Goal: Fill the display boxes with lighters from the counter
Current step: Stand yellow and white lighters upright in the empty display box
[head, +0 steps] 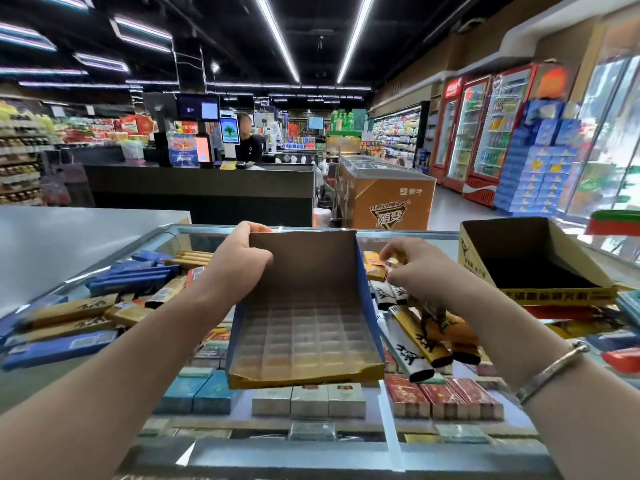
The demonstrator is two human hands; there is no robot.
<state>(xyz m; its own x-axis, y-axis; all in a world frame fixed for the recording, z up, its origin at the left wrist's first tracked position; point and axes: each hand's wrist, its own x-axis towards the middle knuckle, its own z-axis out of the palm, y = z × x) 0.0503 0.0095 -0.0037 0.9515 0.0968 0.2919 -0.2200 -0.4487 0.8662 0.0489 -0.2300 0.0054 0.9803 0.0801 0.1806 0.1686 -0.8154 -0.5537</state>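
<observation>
The person is standing at a glass surface (386,403) and is holding an empty display box (304,327) tilted toward the camera, its gridded insert showing no lighters in any cell. The left hand (239,263) is grasping the box's upper left wall, fingers curled over the back edge and thumb on the side. The right hand (414,266) is reaching just beside the box's right wall, its fingertips pinching at an orange lighter (375,268) in the heap there; whether the lighter is already lifted is hard to tell. Below that hand, gold, orange and white lighters (426,336) are lying loose on the surface, touching one another. A second display box (526,258), also looking empty, is sitting well to the right of the right hand, and a spread of blue and tan lighters (104,306) is lying to the left of the left hand. Judging by the bare grid, the filling is only starting: this is the first pick. The next move is probably calling for the right hand to carry one lighter across the right wall and stand it end-down in a cell, while the left hand is keeping the box steady; the steep tilt could be letting a loosely seated lighter slide out.
</observation>
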